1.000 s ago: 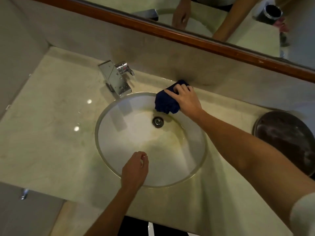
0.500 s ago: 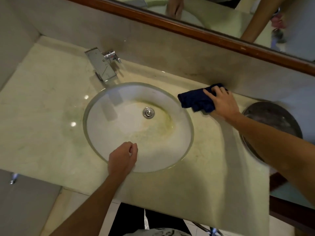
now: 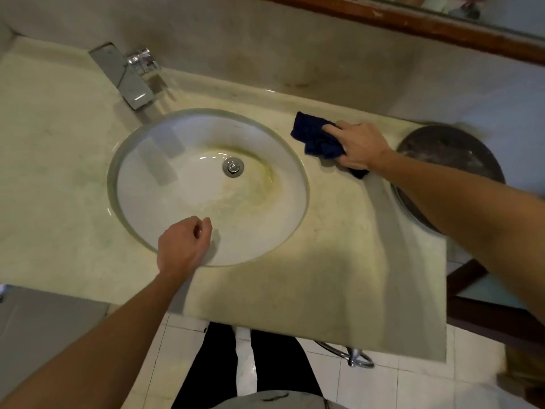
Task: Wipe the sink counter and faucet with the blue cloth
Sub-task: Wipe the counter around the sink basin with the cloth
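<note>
Right hand (image 3: 358, 146) grips a crumpled blue cloth (image 3: 314, 137) on the glossy stone counter (image 3: 59, 172); left hand (image 3: 182, 246) loosely curled, empty, over round sink (image 3: 265, 222).

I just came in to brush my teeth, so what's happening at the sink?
Someone is cleaning the counter. Their right hand holds the bunched blue cloth down on the counter to the right of the sink, next to a dark round object. Their left hand is loosely curled over the sink's near rim, holding nothing. Neither hand is on the faucet at the back left.
</note>
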A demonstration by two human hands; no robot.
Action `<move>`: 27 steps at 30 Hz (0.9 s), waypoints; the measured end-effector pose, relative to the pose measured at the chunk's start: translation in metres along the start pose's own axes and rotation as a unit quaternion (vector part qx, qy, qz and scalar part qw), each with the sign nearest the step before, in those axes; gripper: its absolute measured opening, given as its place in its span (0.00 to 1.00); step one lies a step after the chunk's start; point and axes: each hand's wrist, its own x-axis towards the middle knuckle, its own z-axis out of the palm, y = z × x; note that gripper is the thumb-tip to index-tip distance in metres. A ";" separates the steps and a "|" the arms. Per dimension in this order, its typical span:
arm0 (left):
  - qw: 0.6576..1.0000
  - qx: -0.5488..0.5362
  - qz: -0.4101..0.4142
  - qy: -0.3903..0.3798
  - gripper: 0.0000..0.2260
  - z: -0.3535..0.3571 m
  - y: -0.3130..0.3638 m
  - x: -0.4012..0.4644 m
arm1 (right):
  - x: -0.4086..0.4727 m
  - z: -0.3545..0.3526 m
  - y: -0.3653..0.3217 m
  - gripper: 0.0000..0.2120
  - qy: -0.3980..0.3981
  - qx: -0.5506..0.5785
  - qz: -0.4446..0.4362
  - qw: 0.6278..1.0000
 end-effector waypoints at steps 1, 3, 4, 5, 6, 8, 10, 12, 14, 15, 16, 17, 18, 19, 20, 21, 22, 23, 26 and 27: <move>1.000 -0.002 0.007 -0.001 0.21 0.000 0.000 0.000 | -0.012 0.003 -0.007 0.31 0.006 0.014 0.002 1.000; 1.000 -0.008 0.019 -0.008 0.22 -0.002 -0.001 -0.002 | -0.038 0.009 -0.023 0.34 0.010 0.033 0.011 0.999; 1.000 -0.009 0.019 -0.010 0.22 -0.002 -0.001 -0.002 | -0.050 0.010 -0.030 0.35 0.010 0.043 0.018 0.999; 1.000 -0.010 0.017 -0.010 0.23 -0.002 -0.002 -0.001 | -0.062 0.012 -0.037 0.36 0.007 0.053 0.023 0.998; 1.000 -0.011 0.018 -0.012 0.23 -0.003 -0.003 -0.001 | -0.075 0.015 -0.046 0.36 0.004 0.060 0.025 0.998; 0.999 -0.016 0.024 -0.015 0.24 -0.005 -0.003 -0.002 | -0.098 0.021 -0.062 0.37 0.002 0.066 0.016 0.998; 0.999 -0.024 0.026 -0.014 0.24 -0.007 -0.003 -0.002 | -0.120 0.028 -0.070 0.41 -0.009 0.067 0.003 0.998; 0.999 -0.032 0.029 -0.008 0.24 -0.009 -0.005 -0.003 | -0.141 0.036 -0.071 0.42 -0.017 0.068 -0.005 0.998; 0.999 -0.037 0.038 0.000 0.23 -0.010 -0.005 -0.004 | -0.163 0.041 -0.068 0.39 -0.008 0.074 0.010 0.997; 0.998 -0.040 0.040 0.000 0.23 -0.011 -0.005 -0.005 | -0.175 0.043 -0.066 0.38 -0.003 0.079 0.024 0.997; 0.998 -0.041 0.040 -0.003 0.23 -0.011 -0.005 -0.004 | -0.189 0.046 -0.065 0.38 -0.001 0.083 0.047 0.995; 0.998 -0.041 0.040 -0.006 0.23 -0.010 -0.005 -0.004 | -0.203 0.049 -0.066 0.37 0.005 0.090 0.074 0.993; 0.998 -0.040 0.043 -0.010 0.23 -0.010 -0.005 -0.003 | -0.218 0.051 -0.069 0.37 0.010 0.101 0.111 0.989; 0.998 -0.040 0.047 -0.011 0.24 -0.010 -0.004 -0.003 | -0.234 0.055 -0.072 0.38 0.018 0.112 0.157 0.981; 0.998 -0.043 0.051 -0.011 0.24 -0.010 -0.004 -0.004 | -0.248 0.058 -0.076 0.38 0.024 0.120 0.206 0.971; 0.997 -0.046 0.053 -0.011 0.24 -0.011 -0.004 -0.004 | -0.262 0.060 -0.082 0.38 0.026 0.127 0.257 0.958; 0.997 -0.047 0.055 -0.013 0.24 -0.011 -0.004 -0.004 | -0.274 0.062 -0.089 0.37 0.027 0.132 0.310 0.941; 0.997 -0.047 0.057 -0.013 0.24 -0.010 -0.004 -0.004 | -0.284 0.064 -0.098 0.35 0.031 0.139 0.368 0.919; 0.997 -0.044 0.054 -0.026 0.24 -0.011 -0.001 -0.005 | -0.305 0.065 -0.136 0.28 0.053 0.161 0.515 0.840; 0.997 -0.042 0.054 -0.031 0.25 -0.011 0.000 -0.004 | -0.309 0.063 -0.152 0.26 0.058 0.166 0.543 0.821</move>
